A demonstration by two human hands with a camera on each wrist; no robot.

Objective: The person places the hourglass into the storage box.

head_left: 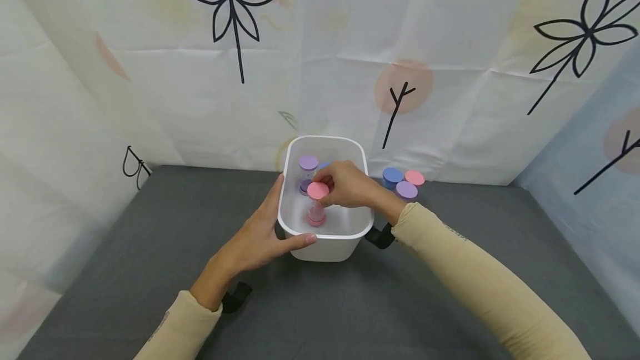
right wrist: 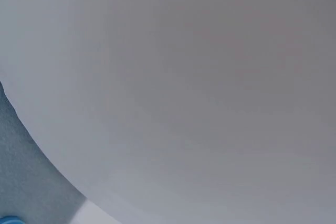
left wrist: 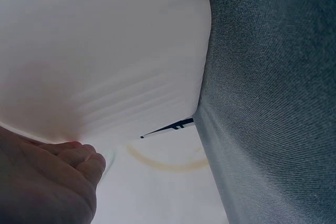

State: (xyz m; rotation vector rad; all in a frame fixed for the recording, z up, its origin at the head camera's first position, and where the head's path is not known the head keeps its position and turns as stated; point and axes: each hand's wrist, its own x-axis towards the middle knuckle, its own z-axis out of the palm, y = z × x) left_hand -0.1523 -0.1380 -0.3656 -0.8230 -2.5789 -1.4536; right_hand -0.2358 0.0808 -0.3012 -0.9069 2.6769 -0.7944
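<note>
Right hand (head_left: 348, 184): pinches pink-ended clear sand timer (head_left: 318, 190) | left hand (head_left: 257, 240): fingers wide, touching white plastic tub (head_left: 325, 250) at 8 o'clock

Close against my right wrist, the smooth wall of a white container (right wrist: 173, 93) fills nearly all of what I see, too near for any detail. It is paler toward the left, deepening to a dull grey on the right, with a faint pinkish tint at the upper right. Its curved edge sweeps from the left side, a little above halfway, down to the bottom. Outside that curve, at lower left, lies my blue-grey table (right wrist: 26, 166). A bright blue round cap (right wrist: 10, 220) peeks into the bottom corner, mostly cut off, and a pale wedge (right wrist: 92, 214) sits between table and container.
</note>
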